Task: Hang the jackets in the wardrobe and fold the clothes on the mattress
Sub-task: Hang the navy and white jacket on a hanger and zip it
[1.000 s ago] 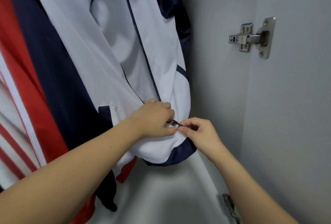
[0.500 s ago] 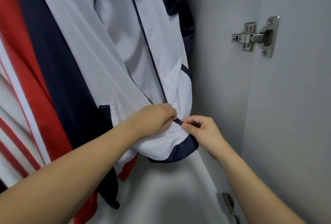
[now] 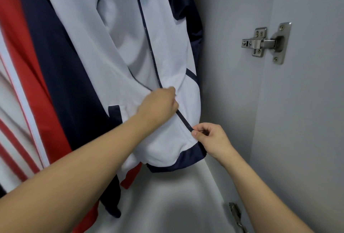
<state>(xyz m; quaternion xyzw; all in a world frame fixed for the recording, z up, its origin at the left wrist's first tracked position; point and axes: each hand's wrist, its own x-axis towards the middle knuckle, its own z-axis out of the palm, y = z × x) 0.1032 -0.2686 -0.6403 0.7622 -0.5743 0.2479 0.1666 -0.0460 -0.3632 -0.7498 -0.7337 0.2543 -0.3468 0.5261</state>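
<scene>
A white jacket with navy trim (image 3: 119, 50) hangs inside the wardrobe, its navy zipper (image 3: 149, 42) running down the front. My left hand (image 3: 160, 104) is closed on the zipper slider, a short way up the zipper. My right hand (image 3: 210, 137) pinches the bottom end of the zipper near the navy hem (image 3: 186, 160) and holds it taut. Between the two hands a closed stretch of zipper shows.
A red, navy and white striped jacket (image 3: 22, 76) hangs to the left, touching the white one. The grey wardrobe side wall (image 3: 229, 83) stands on the right, with a metal hinge (image 3: 264, 43) joining it to the open door (image 3: 307, 121). The wardrobe floor (image 3: 173, 201) lies below.
My left hand has slid up the zipper, away from my right hand, closing a short stretch. My right hand has stayed at the hem.
</scene>
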